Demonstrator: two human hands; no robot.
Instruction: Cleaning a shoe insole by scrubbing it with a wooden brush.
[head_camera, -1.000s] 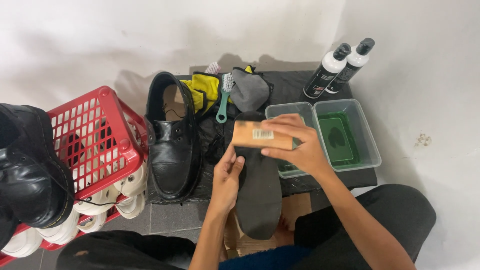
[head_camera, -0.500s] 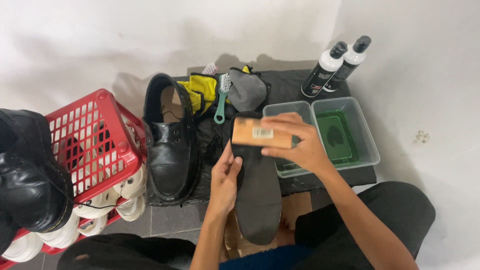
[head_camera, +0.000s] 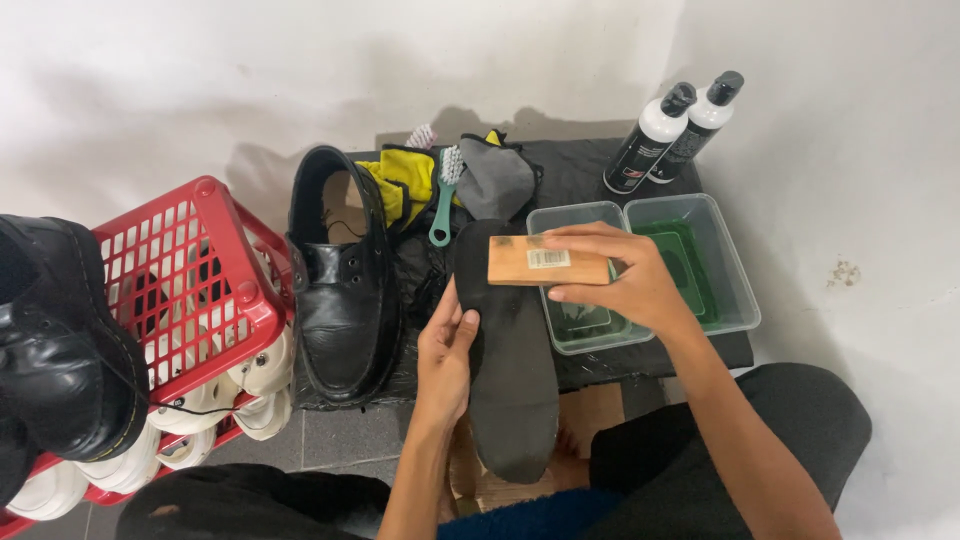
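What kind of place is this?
Probably a shoe-cleaning corner on a floor by a white wall. The right hand holds a wooden brush on an insole, with a black shoe and two bottles nearby.

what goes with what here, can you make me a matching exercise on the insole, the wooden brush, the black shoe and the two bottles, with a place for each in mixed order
Column one:
1. dark insole
2. wooden brush
3. black shoe
4. two bottles

Column two:
A. standing at the back right, by the wall
B. beside the red basket, laces up
C. in the right hand, laid across the top of the insole
D. steadied by the left hand along its edge

Pairs: 1-D, 2-C, 3-B, 4-A
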